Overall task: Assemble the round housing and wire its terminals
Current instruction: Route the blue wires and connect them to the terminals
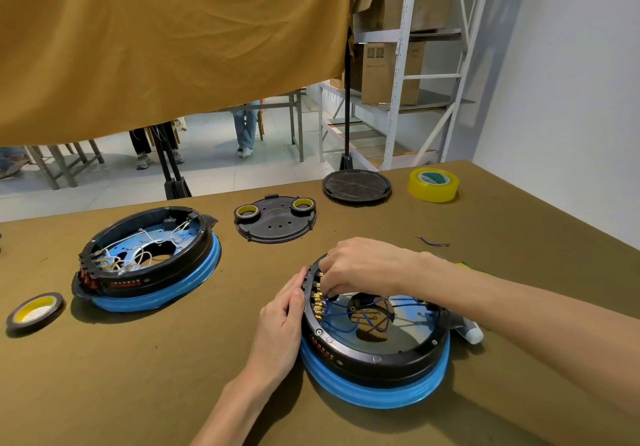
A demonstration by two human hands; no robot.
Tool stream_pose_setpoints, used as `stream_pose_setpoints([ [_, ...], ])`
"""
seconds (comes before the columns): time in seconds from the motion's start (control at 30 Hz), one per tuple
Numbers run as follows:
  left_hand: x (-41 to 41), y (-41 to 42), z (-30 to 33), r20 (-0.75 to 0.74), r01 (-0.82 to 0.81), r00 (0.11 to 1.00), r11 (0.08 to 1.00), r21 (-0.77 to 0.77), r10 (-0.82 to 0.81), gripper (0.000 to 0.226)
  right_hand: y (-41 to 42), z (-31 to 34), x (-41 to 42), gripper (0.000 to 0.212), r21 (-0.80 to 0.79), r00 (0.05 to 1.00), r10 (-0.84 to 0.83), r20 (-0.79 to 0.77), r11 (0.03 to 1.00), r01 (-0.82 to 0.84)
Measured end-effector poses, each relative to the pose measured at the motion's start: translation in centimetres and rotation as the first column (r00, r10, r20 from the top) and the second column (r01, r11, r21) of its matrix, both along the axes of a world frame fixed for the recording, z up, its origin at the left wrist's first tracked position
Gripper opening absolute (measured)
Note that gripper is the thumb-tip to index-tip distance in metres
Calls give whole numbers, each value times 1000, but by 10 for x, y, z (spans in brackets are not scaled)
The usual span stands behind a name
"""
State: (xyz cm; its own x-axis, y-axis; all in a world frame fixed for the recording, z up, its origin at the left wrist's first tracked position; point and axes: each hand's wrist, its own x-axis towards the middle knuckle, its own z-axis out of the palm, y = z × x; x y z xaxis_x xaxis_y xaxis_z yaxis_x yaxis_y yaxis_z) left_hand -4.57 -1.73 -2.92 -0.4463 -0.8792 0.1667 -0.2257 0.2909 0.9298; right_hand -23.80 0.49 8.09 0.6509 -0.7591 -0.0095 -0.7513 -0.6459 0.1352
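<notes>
1. The round housing [375, 338] I was wiring sat at about 5 o'clock on the worktop [138, 376], black ring on its blue base, open side up.
2. My left hand [282, 321] lay flat against the housing's outer wall at its 9 o'clock edge, fingers straight, bracing it and gripping nothing.
3. My right hand [360, 267] reached in over the 11 o'clock rim, fingers curled down onto the row of brass terminals [318, 302]; I judged it was pinching a connector or wire end there, though the fingertips hid it.
4. The blue wires [360, 317] looped loosely across the opening. A tug could have pulled a seated connector off, or I could have pushed one onto the wrong terminal, since they sat closely packed.
5. If my left hand had slipped, the housing might have slid on the cloth.
6. A loose blue wire [431, 241] lay at 2 o'clock, easy to forget.
7. Red markings on the housing's side wall and print on the yellow tape roll [433, 184] at 1 o'clock were too small to read.
</notes>
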Motion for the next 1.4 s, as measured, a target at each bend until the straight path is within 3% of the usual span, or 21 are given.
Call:
stream_pose_setpoints([
  [0.33,-4,3,-2,-3,-37,999,999,-18,37,54,3,-9,-4,17,-53,1000,0,14,999,1],
  [0.43,-9,5,-3,-67,-80,995,997,3,80,43,11,-16,-9,16,-63,991,-51,120,996,59],
  [0.5,-11,4,-1,-73,-100,992,995,-8,99,43,18,-17,-20,22,-35,943,-168,287,982,186],
  [0.57,-12,3,2,-83,-102,992,994,-39,98,46,24,-15,-38,25,38,833,-319,452,940,339],
  [0.63,-14,1,7,-80,-60,995,996,-68,54,50,33,-13,-58,24,127,745,-430,510,894,429],
  [0.7,-17,-2,9,-60,-8,998,998,-60,5,54,41,-17,-70,20,212,716,-490,498,869,447],
  [1.03,-21,-1,10,-89,-27,996,1000,-14,25,49,27,-42,-76,12,175,648,-497,577,850,496],
  [1.13,-22,-4,11,-93,-28,995,999,-22,26,47,26,-41,-84,10,220,528,-485,697,845,487],
  [1.2,-23,-7,10,-103,-30,994,999,-27,27,46,21,-43,-96,14,188,413,-482,773,795,576],
  [1.27,-24,-9,10,-112,-37,993,999,-30,33,46,13,-48,-115,17,173,317,-542,778,671,721],
  [1.4,-26,-12,7,-135,-30,990,999,-27,26,45,-4,-62,-159,27,250,183,-814,552,370,895],
])
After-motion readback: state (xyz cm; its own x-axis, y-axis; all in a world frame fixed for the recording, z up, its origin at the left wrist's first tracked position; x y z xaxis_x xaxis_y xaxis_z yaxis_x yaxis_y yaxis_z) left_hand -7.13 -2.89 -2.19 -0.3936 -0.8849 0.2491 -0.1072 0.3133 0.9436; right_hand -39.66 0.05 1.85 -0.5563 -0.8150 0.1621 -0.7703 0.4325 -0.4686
